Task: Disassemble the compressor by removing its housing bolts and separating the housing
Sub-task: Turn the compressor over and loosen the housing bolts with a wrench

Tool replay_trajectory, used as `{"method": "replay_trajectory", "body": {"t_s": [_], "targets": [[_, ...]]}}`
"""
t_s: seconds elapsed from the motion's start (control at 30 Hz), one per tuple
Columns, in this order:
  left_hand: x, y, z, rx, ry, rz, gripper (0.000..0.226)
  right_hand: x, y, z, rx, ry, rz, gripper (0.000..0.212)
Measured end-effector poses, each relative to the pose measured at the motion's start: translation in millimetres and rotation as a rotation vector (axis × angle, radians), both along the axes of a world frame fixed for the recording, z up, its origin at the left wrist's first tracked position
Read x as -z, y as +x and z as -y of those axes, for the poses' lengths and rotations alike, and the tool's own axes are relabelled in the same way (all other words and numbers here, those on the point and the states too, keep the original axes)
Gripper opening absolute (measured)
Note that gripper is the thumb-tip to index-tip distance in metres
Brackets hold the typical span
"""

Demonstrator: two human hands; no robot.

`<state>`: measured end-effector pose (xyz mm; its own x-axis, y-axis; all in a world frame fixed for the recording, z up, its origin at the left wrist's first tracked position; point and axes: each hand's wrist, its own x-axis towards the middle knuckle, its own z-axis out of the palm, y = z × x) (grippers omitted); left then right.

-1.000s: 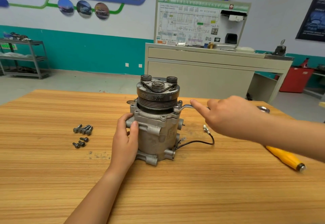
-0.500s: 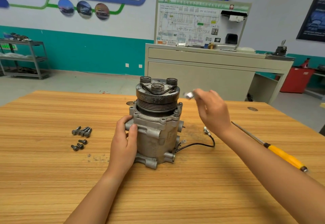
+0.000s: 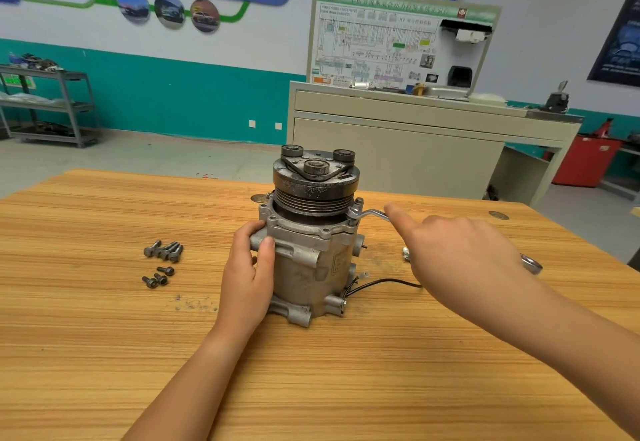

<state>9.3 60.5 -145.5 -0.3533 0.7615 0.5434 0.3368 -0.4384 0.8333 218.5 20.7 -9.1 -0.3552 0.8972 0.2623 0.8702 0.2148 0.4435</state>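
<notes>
A grey metal compressor (image 3: 308, 260) stands upright on the wooden table (image 3: 311, 371), its dark pulley on top. My left hand (image 3: 247, 278) grips the left side of its housing just below the flange. A silver wrench (image 3: 369, 214) sits on a bolt at the flange's right corner. My right hand (image 3: 460, 253) holds the wrench's handle, index finger stretched along it; the far ring end pokes out beyond the hand. Several removed bolts (image 3: 161, 262) lie to the left of the compressor.
A black wire (image 3: 384, 283) runs from the compressor's right side across the table. A cream cabinet (image 3: 398, 149) with a wiring display board stands behind the table. A grey shelf rack (image 3: 52, 104) is at the far left, a red bin (image 3: 585, 160) at the far right.
Half a second ago my right hand held the wrench lifted off near the pulley. Now the wrench is back on the right corner bolt. The left hand has stayed on the housing.
</notes>
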Motion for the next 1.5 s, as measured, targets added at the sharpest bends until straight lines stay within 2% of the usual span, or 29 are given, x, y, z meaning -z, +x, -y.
{"method": "replay_trajectory", "body": {"t_s": [0.1,0.2,0.3,0.4,0.53,0.6,0.7,0.8,0.87,1.03,1.13,1.17,1.2,1.3,1.33,1.43,1.5], "targets": [[-0.3,0.1,0.6,-0.002,0.004,0.004,0.030,-6.7,-13.2,9.5,0.032,-0.052,0.099,0.072],[0.5,0.7,0.6,-0.014,0.006,0.005,0.028,-3.8,-34.6,17.0,0.002,-0.074,0.150,0.063],[-0.8,2.0,1.0,-0.018,0.016,0.017,0.027,3.6,-43.6,16.3,-0.076,-0.054,0.231,0.056],[-1.8,2.7,1.7,-0.015,0.024,0.022,0.031,11.7,-19.9,7.3,-0.143,0.016,0.249,0.058],[-0.1,2.5,2.1,-0.023,0.053,-0.008,0.034,19.8,26.0,-19.5,-0.234,0.070,0.111,0.080],[0.7,2.4,1.6,-0.029,0.045,-0.012,0.035,26.3,41.1,-37.7,-0.376,0.213,0.005,0.080],[0.9,2.1,0.6,-0.031,0.046,-0.014,0.034,30.8,48.1,-72.9,-0.567,0.321,-0.048,0.064],[0.6,1.6,0.1,-0.033,0.040,-0.010,0.033,26.0,39.9,-99.9,-0.686,0.396,-0.196,0.030],[0.7,0.0,-0.6,-0.045,0.030,-0.017,0.032,29.8,28.4,-111.5,-0.725,0.449,-0.314,0.017],[-0.6,0.8,0.2,-0.037,0.029,-0.015,0.027,50.5,6.8,-106.8,-0.675,0.291,-0.638,0.020],[-1.4,0.6,0.4,-0.038,0.027,-0.023,0.031,44.7,6.9,-75.3,-0.553,0.131,-1.053,0.023],[-1.4,0.4,0.2,-0.045,0.025,-0.033,0.032,41.7,10.1,-63.9,-0.511,0.093,-1.111,0.023],[-1.3,0.2,0.0,-0.054,0.021,-0.043,0.032,37.6,14.4,-53.5,-0.469,0.060,-1.051,0.023],[-1.5,0.8,0.1,-0.057,0.017,-0.048,0.035,27.0,27.2,-29.8,-0.249,-0.007,-0.520,0.029],[-1.7,0.8,0.5,-0.056,0.019,-0.044,0.035,23.5,29.0,-25.1,-0.177,-0.009,-0.405,0.033],[-3.1,1.5,1.1,-0.048,0.023,-0.030,0.035,15.8,22.1,-15.6,-0.081,-0.039,-0.249,0.044],[-3.2,2.1,1.8,-0.040,0.028,-0.019,0.035,11.2,15.0,-12.2,-0.078,-0.037,-0.210,0.051]]}}
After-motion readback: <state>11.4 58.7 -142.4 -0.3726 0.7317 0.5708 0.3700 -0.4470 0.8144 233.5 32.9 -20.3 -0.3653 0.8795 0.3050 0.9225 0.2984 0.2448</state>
